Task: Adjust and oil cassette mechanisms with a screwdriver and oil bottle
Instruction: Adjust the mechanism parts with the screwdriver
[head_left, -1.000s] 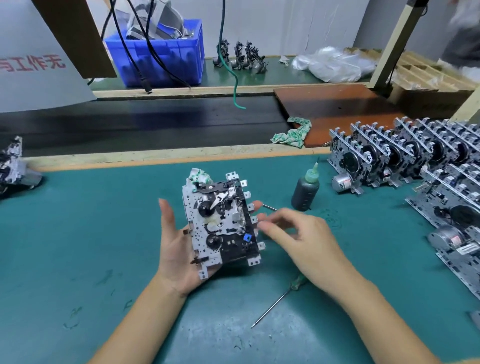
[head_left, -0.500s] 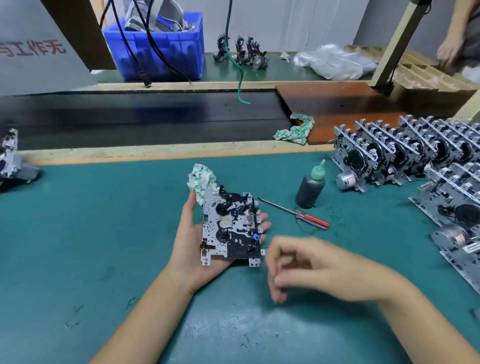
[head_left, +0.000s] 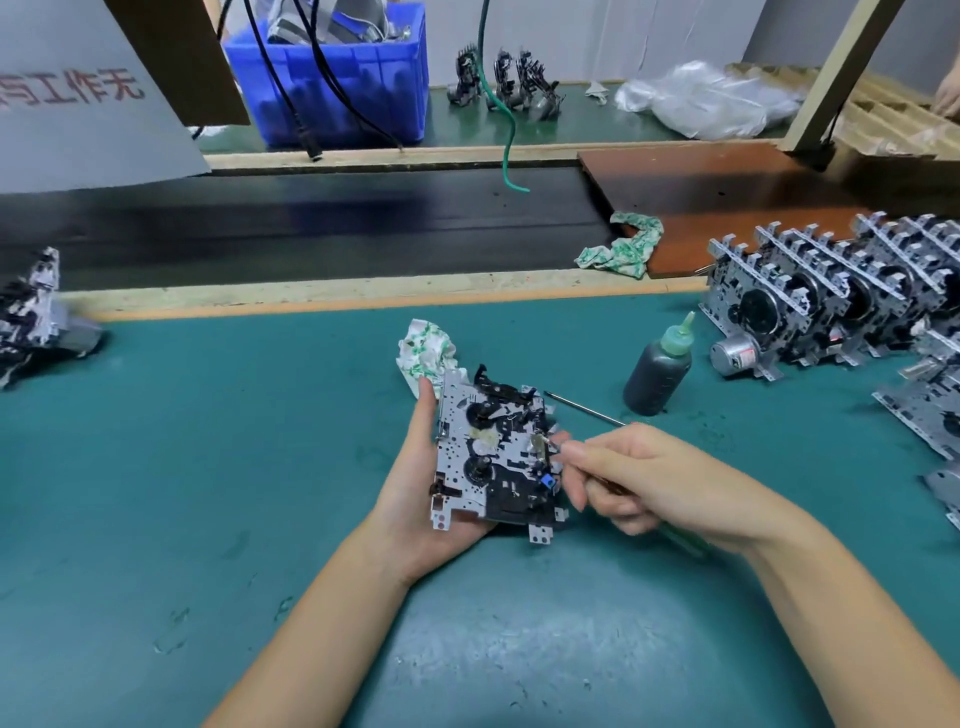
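My left hand (head_left: 410, 499) cradles a cassette mechanism (head_left: 488, 457) from below, face up, thumb along its left edge. My right hand (head_left: 649, 483) grips a green-handled screwdriver (head_left: 683, 540). Its metal tip rests on the mechanism's right side, near a small blue part. A dark oil bottle (head_left: 657, 376) with a green nozzle stands upright on the teal mat, right of the mechanism. A second screwdriver (head_left: 582, 408) lies on the mat between bottle and mechanism, its handle hidden behind my right hand.
A crumpled patterned cloth (head_left: 426, 348) lies just behind the held mechanism. Several mechanisms (head_left: 810, 301) stand in rows at the right, and one more (head_left: 31, 312) sits at the left edge. A black conveyor belt (head_left: 311, 218) runs behind the mat, with a blue crate (head_left: 337, 78) beyond.
My right hand took the green-handled screwdriver off the mat and brought its tip to the mechanism's right side. My left hand shifted the mechanism slightly right and nearer.
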